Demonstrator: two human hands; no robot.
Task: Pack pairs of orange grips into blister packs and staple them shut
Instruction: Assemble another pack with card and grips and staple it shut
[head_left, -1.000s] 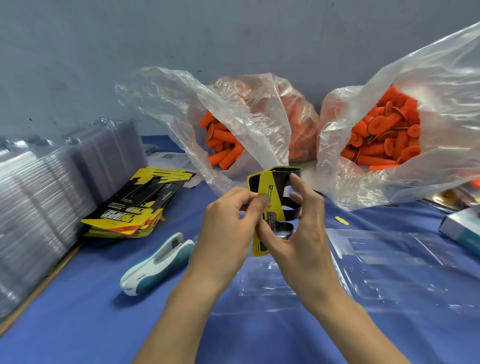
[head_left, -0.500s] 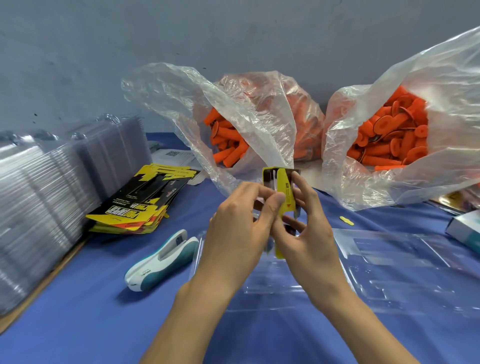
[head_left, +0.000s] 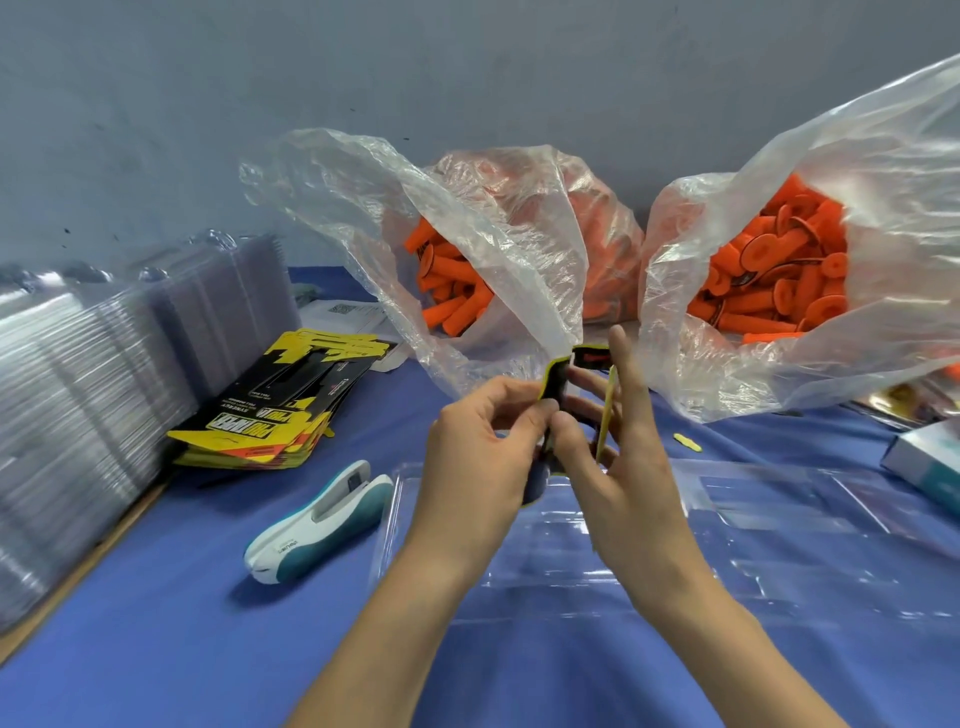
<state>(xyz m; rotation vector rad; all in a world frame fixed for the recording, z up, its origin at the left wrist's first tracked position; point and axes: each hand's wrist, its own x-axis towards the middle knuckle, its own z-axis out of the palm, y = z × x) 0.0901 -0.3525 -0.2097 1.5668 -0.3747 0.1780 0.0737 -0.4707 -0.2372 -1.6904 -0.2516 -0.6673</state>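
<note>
Orange grips (head_left: 452, 299): moulded orange rubber tubes with flanged ends, heaped in two crumpled clear plastic bags (head_left: 483, 218) at the back of the table, mouths open toward the camera.
Card insert (head_left: 557, 382): folded yellow-and-black printed card, held upright above the table in front of the centre bag.
Left hand (head_left: 478, 452): thumb and curled fingers pinch the card's left fold.
Right hand (head_left: 628, 467): thumb and fingers pinch the card's right part; forefinger points straight up.
Blister pack (head_left: 550, 566): clear moulded plastic shell, opened flat on the table beneath the hands.
Stapler (head_left: 322, 519): white-and-teal, lying just left of the pack.
Surface: table (head_left: 156, 665) under blue cloth, with a bare wooden edge at far left.
Supplies: stack of yellow-and-black cards (head_left: 275, 410) beyond the stapler; rows of nested clear shells (head_left: 78, 389) along the left side; white-and-teal box (head_left: 924, 462) at the right edge.
Room: plain grey wall (head_left: 208, 104), lightly speckled, close behind the bags.
</note>
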